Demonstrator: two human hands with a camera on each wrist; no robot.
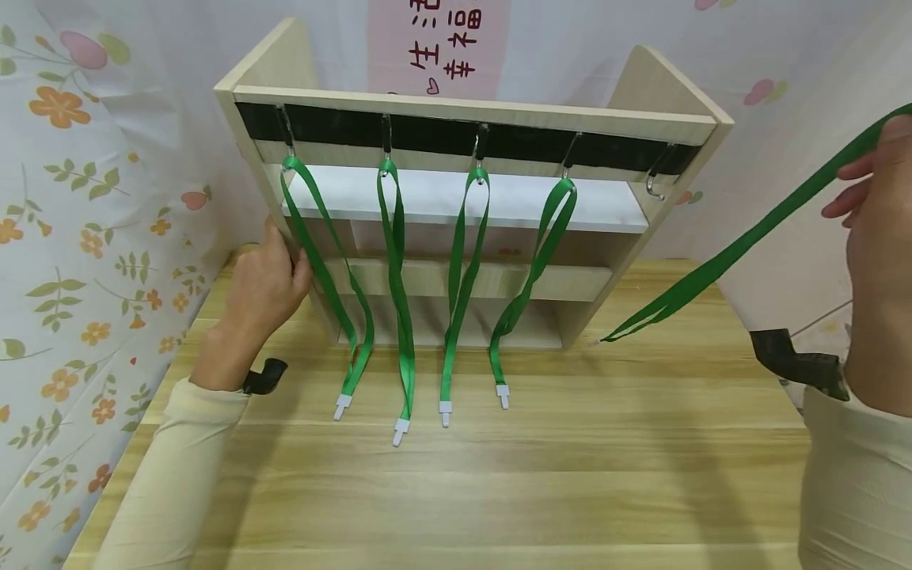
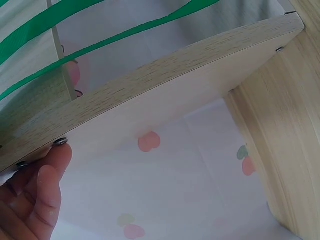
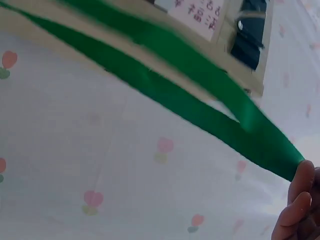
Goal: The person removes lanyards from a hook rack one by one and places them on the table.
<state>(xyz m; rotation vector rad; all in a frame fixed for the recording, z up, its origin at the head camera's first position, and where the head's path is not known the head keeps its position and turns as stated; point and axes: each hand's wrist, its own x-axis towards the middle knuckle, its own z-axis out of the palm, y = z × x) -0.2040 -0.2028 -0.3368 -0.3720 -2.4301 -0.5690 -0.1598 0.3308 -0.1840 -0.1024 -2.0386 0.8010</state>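
Observation:
My right hand (image 1: 883, 229) pinches the looped end of a green lanyard (image 1: 748, 241), which slants down and left past the shelf's right side. In the right wrist view the fingertips hold the doubled strap (image 3: 165, 75). A wooden rack (image 1: 470, 281) stands on the table with a row of metal hooks. My left hand (image 1: 260, 277) grips the rack's left side panel, and its fingers touch the outer face (image 2: 150, 120) in the left wrist view. Several green lanyards (image 1: 399, 293) hang from hooks, white clips down. The rightmost hook (image 1: 654, 186) holds no lanyard.
The wooden tabletop (image 1: 556, 491) spreads in front of the rack. Behind it hangs a white flowered cloth (image 1: 93, 277), with a pink panel (image 1: 399, 47) bearing red characters. A white shelf board (image 1: 606, 210) lies behind the hanging straps.

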